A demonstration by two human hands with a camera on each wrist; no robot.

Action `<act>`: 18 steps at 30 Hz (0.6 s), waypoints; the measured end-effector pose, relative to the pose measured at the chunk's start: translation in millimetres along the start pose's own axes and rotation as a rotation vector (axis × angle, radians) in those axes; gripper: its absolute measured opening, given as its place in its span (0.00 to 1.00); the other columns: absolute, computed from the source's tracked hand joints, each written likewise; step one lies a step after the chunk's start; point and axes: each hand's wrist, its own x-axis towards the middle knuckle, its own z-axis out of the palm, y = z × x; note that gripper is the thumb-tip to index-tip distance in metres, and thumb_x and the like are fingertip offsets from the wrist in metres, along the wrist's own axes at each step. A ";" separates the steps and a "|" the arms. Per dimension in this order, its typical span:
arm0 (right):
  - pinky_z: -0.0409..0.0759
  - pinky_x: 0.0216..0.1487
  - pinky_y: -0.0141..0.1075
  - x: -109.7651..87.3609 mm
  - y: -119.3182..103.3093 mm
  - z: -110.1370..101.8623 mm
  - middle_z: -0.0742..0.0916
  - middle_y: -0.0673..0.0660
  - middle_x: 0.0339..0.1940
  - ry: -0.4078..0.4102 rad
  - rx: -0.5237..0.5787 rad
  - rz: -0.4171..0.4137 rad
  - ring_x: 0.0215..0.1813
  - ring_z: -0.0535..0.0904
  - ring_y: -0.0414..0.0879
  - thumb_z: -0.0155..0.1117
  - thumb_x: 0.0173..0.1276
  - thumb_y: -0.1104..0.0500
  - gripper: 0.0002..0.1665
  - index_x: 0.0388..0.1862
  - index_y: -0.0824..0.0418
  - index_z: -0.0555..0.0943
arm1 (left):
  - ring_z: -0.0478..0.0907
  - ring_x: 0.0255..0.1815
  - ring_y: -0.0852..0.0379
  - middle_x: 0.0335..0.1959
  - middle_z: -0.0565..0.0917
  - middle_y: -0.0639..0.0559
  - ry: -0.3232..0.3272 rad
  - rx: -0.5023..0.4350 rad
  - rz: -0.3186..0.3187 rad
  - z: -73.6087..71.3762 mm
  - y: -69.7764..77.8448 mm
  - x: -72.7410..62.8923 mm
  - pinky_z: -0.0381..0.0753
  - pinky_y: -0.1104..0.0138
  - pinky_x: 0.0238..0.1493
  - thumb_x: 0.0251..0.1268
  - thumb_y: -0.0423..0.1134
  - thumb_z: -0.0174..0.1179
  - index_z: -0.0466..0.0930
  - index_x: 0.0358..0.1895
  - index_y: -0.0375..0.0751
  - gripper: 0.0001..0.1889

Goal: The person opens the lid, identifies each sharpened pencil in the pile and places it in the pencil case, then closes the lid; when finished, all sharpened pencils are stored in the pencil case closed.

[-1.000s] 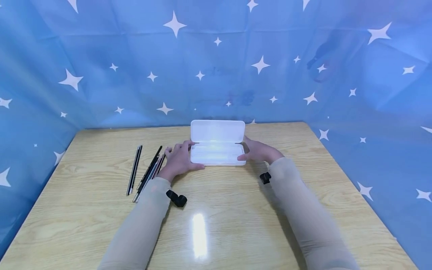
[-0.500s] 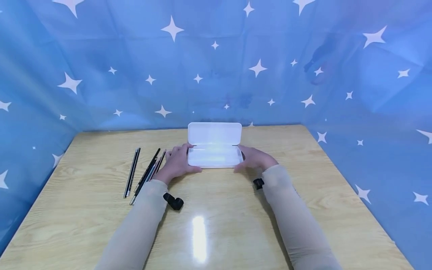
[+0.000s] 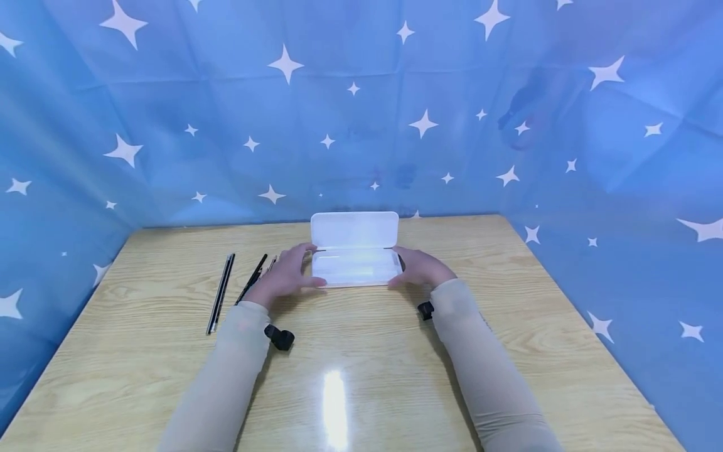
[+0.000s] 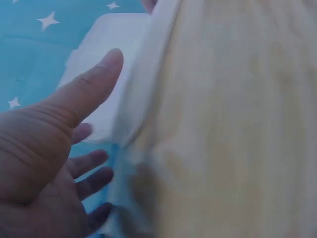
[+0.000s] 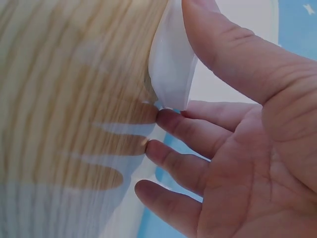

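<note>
A white pencil case (image 3: 356, 269) lies on the table with its lid (image 3: 354, 230) raised toward the backdrop. My left hand (image 3: 287, 271) is at its left end, thumb forward and fingers at the back corner. Its fingers are spread in the left wrist view, and a gap shows between palm and case in the head view. My right hand (image 3: 420, 268) is around the right end, with the thumb by the front corner. In the right wrist view its fingers (image 5: 183, 166) are nearly straight, the upper ones right at the case's end.
Two dark, slim pencils (image 3: 221, 294) lie side by side on the wooden table (image 3: 384, 376) at the left. More dark sticks (image 3: 252, 279) lie beside my left hand, partly hidden by it and the sleeve. A starred blue cloth (image 3: 361, 125) hangs behind the table.
My left hand has drawn slightly left from the case, covering more of the sticks. My right thumb has moved from over the tray to the front corner. The whole head view has shifted a little.
</note>
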 end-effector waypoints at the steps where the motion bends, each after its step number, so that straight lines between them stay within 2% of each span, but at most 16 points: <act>1: 0.59 0.75 0.58 -0.5 -0.5 0.5 0.61 0.63 0.82 -0.001 0.006 0.001 0.80 0.55 0.62 0.74 0.67 0.47 0.57 0.84 0.58 0.52 | 0.57 0.77 0.38 0.78 0.62 0.41 -0.010 -0.006 -0.001 -5.1 2.4 -3.7 0.63 0.42 0.71 0.63 0.54 0.71 0.58 0.78 0.42 0.46; 6: 0.60 0.75 0.58 -0.9 -2.7 0.4 0.62 0.64 0.81 0.003 0.028 -0.003 0.80 0.57 0.62 0.74 0.67 0.48 0.56 0.84 0.57 0.52 | 0.69 0.70 0.36 0.73 0.69 0.36 -0.025 0.012 -0.030 -39.2 18.6 -29.9 0.71 0.43 0.66 0.75 0.52 0.60 0.62 0.76 0.37 0.35; 11: 0.61 0.74 0.59 1.1 -0.9 -0.5 0.62 0.64 0.81 -0.002 0.010 -0.001 0.79 0.57 0.63 0.73 0.67 0.47 0.56 0.84 0.58 0.51 | 0.76 0.63 0.36 0.63 0.78 0.34 -0.007 0.176 -0.112 -68.3 25.4 -58.8 0.74 0.44 0.62 0.79 0.49 0.55 0.67 0.71 0.36 0.27; 14: 0.60 0.74 0.59 1.2 1.6 0.0 0.60 0.64 0.82 -0.006 0.017 0.010 0.80 0.56 0.63 0.73 0.68 0.47 0.57 0.84 0.58 0.50 | 0.78 0.59 0.37 0.60 0.80 0.33 -0.024 0.256 -0.157 -75.6 25.9 -69.9 0.75 0.44 0.59 0.79 0.45 0.55 0.71 0.67 0.32 0.24; 18: 0.58 0.75 0.59 -0.4 1.9 0.7 0.59 0.65 0.82 -0.008 0.040 0.007 0.80 0.55 0.63 0.73 0.67 0.47 0.57 0.84 0.59 0.49 | 0.80 0.45 0.44 0.52 0.82 0.36 -0.051 0.324 -0.174 -74.4 21.6 -75.3 0.78 0.50 0.50 0.75 0.36 0.57 0.78 0.56 0.30 0.15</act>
